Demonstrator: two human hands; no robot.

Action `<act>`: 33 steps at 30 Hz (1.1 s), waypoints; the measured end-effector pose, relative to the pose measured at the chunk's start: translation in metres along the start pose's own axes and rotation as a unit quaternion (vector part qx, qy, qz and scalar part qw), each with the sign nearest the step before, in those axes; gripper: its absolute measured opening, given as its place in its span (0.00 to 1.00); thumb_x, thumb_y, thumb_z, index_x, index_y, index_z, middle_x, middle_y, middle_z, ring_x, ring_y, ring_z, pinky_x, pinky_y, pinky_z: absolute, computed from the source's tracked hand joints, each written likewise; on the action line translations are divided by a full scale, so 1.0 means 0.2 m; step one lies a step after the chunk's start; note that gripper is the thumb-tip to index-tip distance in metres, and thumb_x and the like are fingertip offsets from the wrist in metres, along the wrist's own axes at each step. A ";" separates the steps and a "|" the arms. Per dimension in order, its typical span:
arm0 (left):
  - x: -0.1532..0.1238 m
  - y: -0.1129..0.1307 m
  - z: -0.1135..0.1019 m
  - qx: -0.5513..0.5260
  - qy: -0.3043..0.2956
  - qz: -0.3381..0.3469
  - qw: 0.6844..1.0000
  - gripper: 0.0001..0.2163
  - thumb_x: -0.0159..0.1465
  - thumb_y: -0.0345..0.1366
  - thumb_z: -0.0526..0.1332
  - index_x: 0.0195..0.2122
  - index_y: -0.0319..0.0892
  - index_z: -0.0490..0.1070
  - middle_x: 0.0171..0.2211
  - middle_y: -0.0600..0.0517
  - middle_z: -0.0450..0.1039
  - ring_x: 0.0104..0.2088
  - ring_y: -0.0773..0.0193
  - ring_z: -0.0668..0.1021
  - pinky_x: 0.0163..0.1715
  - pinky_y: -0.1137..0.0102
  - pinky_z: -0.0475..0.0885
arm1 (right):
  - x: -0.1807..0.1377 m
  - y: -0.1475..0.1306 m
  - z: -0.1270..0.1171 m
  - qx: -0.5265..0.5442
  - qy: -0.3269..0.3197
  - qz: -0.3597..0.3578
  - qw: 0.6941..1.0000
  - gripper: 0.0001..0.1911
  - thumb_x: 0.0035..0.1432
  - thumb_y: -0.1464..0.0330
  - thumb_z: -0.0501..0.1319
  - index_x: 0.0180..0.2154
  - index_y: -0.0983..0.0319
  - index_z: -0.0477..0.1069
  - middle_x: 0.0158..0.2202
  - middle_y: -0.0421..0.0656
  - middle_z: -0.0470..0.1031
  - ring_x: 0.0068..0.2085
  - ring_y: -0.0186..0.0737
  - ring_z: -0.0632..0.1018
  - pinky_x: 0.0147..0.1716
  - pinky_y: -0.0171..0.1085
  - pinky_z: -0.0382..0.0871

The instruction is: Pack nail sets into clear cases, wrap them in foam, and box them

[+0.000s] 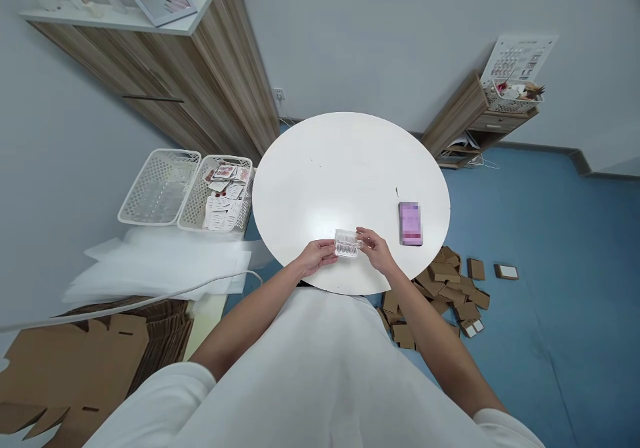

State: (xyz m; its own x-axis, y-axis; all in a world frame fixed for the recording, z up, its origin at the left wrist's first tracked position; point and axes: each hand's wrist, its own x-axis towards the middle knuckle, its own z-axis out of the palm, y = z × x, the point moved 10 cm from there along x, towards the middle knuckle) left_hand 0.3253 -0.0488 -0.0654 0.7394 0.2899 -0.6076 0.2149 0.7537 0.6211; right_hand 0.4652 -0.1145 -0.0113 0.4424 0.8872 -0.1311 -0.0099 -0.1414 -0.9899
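A small clear plastic case [346, 243] is held just above the near part of the round white table [345, 161]. Inside it shows a row of several small shiny pieces, too small to name for certain. My left hand [319, 256] grips the case by its left side, thumb and fingers closed on the edge. At the opposite side, my right hand [375, 248] pinches the upper right edge with bent fingers. To the right of that hand lies a purple-pink rectangular item [411, 223], blurred in the picture.
Left of the table stand a white basket with printed cards [223, 198] and another white basket [159, 188]. White foam sheets [165, 265] and flat cardboard [75, 361] lie nearer. Small brown boxes [450, 288] are heaped on the blue floor at the right.
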 end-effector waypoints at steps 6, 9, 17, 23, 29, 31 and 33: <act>-0.01 0.03 0.04 -0.027 -0.017 -0.009 0.999 0.15 0.55 0.38 0.63 0.42 0.38 0.70 0.41 0.44 0.74 0.41 0.61 0.76 0.45 0.64 0.69 | -0.01 0.00 -0.03 -0.008 0.033 0.005 0.999 0.08 0.50 0.66 0.57 0.30 0.57 0.73 0.50 0.44 0.67 0.52 0.43 0.67 0.47 0.43 0.63; -0.02 0.05 0.06 -0.021 -0.015 -0.005 1.000 0.15 0.56 0.41 0.61 0.42 0.38 0.70 0.41 0.43 0.73 0.41 0.60 0.76 0.45 0.63 0.69 | -0.01 0.00 -0.03 0.012 0.046 0.017 0.999 0.08 0.49 0.65 0.57 0.29 0.58 0.74 0.49 0.43 0.68 0.52 0.43 0.67 0.49 0.45 0.62; -0.02 0.06 0.01 -0.008 0.033 0.032 0.999 0.19 0.47 0.31 0.69 0.41 0.38 0.70 0.35 0.48 0.74 0.38 0.64 0.75 0.46 0.64 0.69 | -0.05 0.09 0.02 0.074 0.074 0.093 0.990 0.29 0.41 0.63 0.66 0.48 0.54 0.63 0.56 0.45 0.60 0.54 0.43 0.66 0.48 0.44 0.66; 0.00 0.03 0.00 0.001 0.030 0.031 0.999 0.19 0.48 0.31 0.68 0.41 0.38 0.71 0.37 0.48 0.74 0.39 0.65 0.75 0.47 0.65 0.69 | -0.11 0.25 0.07 0.146 0.047 0.242 0.958 0.25 0.46 0.63 0.64 0.47 0.60 0.63 0.37 0.45 0.74 0.36 0.41 0.77 0.40 0.45 0.74; 0.03 0.01 0.01 0.022 0.030 0.021 0.999 0.20 0.48 0.31 0.68 0.43 0.38 0.70 0.39 0.46 0.74 0.41 0.62 0.75 0.45 0.66 0.69 | -0.11 0.27 0.03 0.135 0.072 0.241 0.958 0.22 0.44 0.65 0.66 0.43 0.62 0.66 0.34 0.44 0.75 0.34 0.41 0.78 0.38 0.45 0.75; 0.03 0.01 0.00 0.025 0.029 0.020 0.999 0.20 0.47 0.32 0.68 0.43 0.38 0.70 0.40 0.46 0.74 0.41 0.62 0.75 0.45 0.66 0.69 | -0.10 0.27 0.02 0.131 0.079 0.240 0.959 0.22 0.43 0.65 0.66 0.42 0.62 0.66 0.32 0.44 0.75 0.34 0.41 0.78 0.37 0.45 0.75; 0.04 0.01 0.00 0.028 0.031 0.021 0.999 0.21 0.47 0.32 0.69 0.43 0.38 0.70 0.39 0.46 0.74 0.40 0.62 0.75 0.45 0.65 0.69 | -0.10 0.28 0.02 0.131 0.081 0.238 0.959 0.22 0.43 0.65 0.67 0.41 0.61 0.66 0.32 0.43 0.75 0.33 0.41 0.78 0.37 0.46 0.76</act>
State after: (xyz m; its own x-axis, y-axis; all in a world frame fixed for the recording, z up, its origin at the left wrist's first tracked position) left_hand 0.3305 -0.0457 -0.0693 0.7076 0.3578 -0.6094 0.2214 0.7067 0.6720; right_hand 0.4513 -0.1386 -0.0638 0.4656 0.6670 -0.5817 -0.4608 -0.3784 -0.8028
